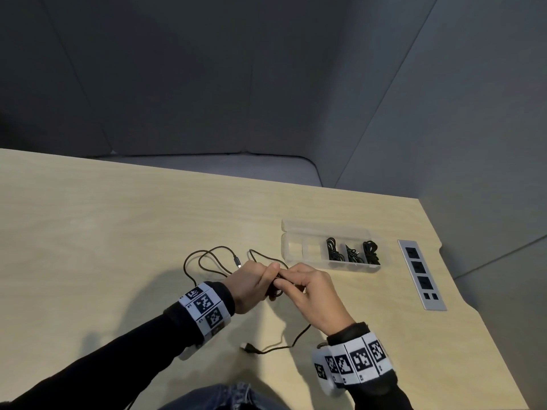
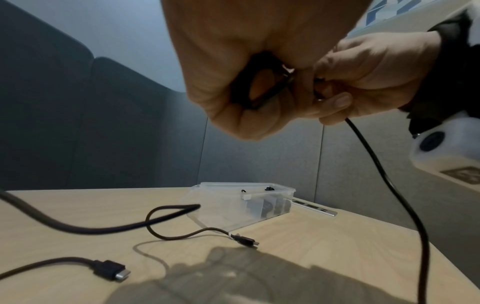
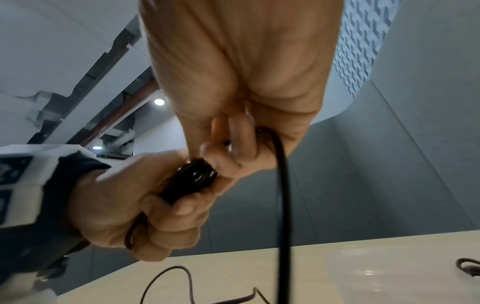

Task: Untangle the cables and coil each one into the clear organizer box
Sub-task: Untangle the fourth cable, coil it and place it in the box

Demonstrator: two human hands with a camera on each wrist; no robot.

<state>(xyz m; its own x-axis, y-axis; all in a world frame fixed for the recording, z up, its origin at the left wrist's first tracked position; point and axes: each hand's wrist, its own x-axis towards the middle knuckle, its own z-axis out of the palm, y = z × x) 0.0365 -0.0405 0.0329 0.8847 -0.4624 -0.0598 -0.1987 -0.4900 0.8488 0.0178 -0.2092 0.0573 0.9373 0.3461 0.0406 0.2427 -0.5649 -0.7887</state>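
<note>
From the head view, your left hand [image 1: 251,284] grips a small coil [image 1: 274,288] of black cable, and your right hand [image 1: 307,291] pinches the same cable at the coil; its tail [image 1: 293,341] runs down toward you to a plug [image 1: 247,347] lying on the surface [image 1: 103,232]. The box [image 1: 302,247] sits just beyond your right hand, three of its compartments filled with coiled cables. A second loose cable [image 1: 207,261] lies left of the box. A power strip [image 1: 421,275] is set into the surface right of the box. Your wristbands carry square markers; their small lettering is too small to read.

From the left wrist, the coil [image 2: 259,86] sits in your curled fingers [image 2: 239,115], with the box [image 2: 233,205] behind the loose cable.

From the right wrist, both hands close on the coil [image 3: 192,179].
</note>
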